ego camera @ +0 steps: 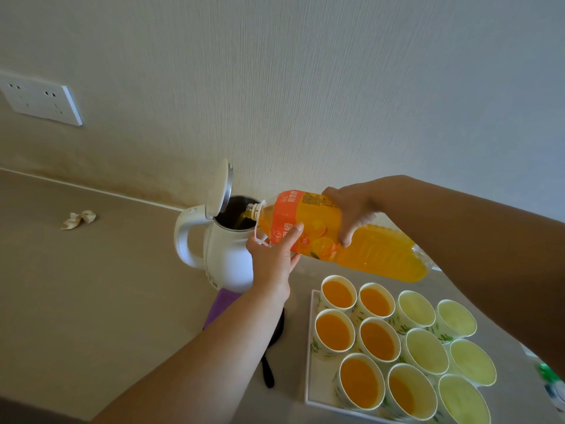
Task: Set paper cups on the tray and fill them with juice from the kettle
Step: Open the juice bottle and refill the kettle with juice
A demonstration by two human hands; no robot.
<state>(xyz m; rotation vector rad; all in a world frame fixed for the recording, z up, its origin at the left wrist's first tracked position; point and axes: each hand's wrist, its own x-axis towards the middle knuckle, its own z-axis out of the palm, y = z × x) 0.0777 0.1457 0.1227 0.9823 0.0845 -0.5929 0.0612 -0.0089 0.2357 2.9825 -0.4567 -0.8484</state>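
Head view: our left hand [273, 255] and right hand [351, 209] both grip a tilted juice bottle [379, 252], mouth over the lid-up white kettle [226, 258], beside the tray [309, 362] of paper cups [416, 310], several filled orange.

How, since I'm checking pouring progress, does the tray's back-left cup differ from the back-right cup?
The back-left cup holds orange juice close to its rim; the back-right cup is empty, its pale inside showing. The back-left cup stands nearest the kettle; the back-right cup is farthest from it in that row. Both are upright paper cups with a green leaf print.
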